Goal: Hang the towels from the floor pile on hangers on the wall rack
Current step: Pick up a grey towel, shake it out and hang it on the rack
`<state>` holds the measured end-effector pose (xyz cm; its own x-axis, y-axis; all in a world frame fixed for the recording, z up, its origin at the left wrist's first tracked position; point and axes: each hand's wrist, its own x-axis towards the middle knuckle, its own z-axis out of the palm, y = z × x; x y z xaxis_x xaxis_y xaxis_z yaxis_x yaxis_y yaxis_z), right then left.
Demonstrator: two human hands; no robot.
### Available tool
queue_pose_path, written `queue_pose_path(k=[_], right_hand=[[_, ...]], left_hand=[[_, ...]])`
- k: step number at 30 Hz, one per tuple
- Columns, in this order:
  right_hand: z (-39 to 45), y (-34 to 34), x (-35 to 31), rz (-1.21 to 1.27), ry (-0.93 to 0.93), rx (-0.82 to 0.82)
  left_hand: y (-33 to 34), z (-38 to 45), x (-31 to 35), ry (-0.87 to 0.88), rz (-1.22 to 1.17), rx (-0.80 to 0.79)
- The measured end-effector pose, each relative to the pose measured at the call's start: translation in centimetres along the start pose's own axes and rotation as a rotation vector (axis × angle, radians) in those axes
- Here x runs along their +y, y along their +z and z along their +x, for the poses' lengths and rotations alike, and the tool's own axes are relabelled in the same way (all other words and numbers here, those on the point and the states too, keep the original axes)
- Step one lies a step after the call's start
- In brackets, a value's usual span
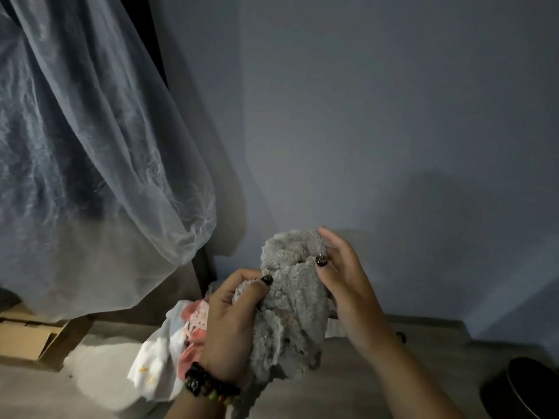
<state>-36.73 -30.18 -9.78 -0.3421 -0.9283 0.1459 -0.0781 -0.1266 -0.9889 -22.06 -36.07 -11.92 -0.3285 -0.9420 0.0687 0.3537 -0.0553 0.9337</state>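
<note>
A fluffy grey towel (pixel 292 300) hangs bunched between both hands, in front of the wall at lower centre. My left hand (pixel 230 325) grips its lower left edge, thumb pressed into the pile. My right hand (pixel 344 285) pinches the upper right corner between thumb and fingers. Behind my left hand, the floor pile (pixel 169 349) of white and pink cloths lies on the floor. No hanger or rack bar shows in the view.
A clear plastic cover (pixel 90 164) drapes over hanging clothes at the left, with a dark frame post (pixel 202 267) beside it. A cardboard box (pixel 27 340) sits on the floor at lower left. A black round container (pixel 526 388) stands at lower right. A bare grey wall (pixel 393 116) fills the right.
</note>
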Motion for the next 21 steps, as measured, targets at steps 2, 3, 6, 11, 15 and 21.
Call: queue_pose_path(k=[2,3,6,11,15,21], right_hand=[[-2.0,-1.8,-1.1,-0.118,-0.063,-0.075],[-2.8,-2.7,-1.5,-0.187,-0.089,-0.086],[-4.7,-5.8,-1.7,-0.251,-0.092,-0.008],[-7.9,-12.3,-3.7,-0.393,-0.215,0.178],[-10.6,-19.3,-6.6,-0.514,-0.305,0.168],[-13.5,-28.3,-9.2,-0.461,-0.251,0.136]], left_hand=[[1.9,-1.5,0.5,0.020,-0.010,-0.010],[2.8,-2.2,0.7,0.038,0.000,-0.012],[5.6,-4.0,1.0,0.094,0.019,-0.031],[11.4,-7.1,0.0,0.258,0.173,-0.047],[17.6,-10.2,-1.5,0.379,0.296,-0.009],[27.4,-14.3,-4.1,0.255,0.200,-0.122]])
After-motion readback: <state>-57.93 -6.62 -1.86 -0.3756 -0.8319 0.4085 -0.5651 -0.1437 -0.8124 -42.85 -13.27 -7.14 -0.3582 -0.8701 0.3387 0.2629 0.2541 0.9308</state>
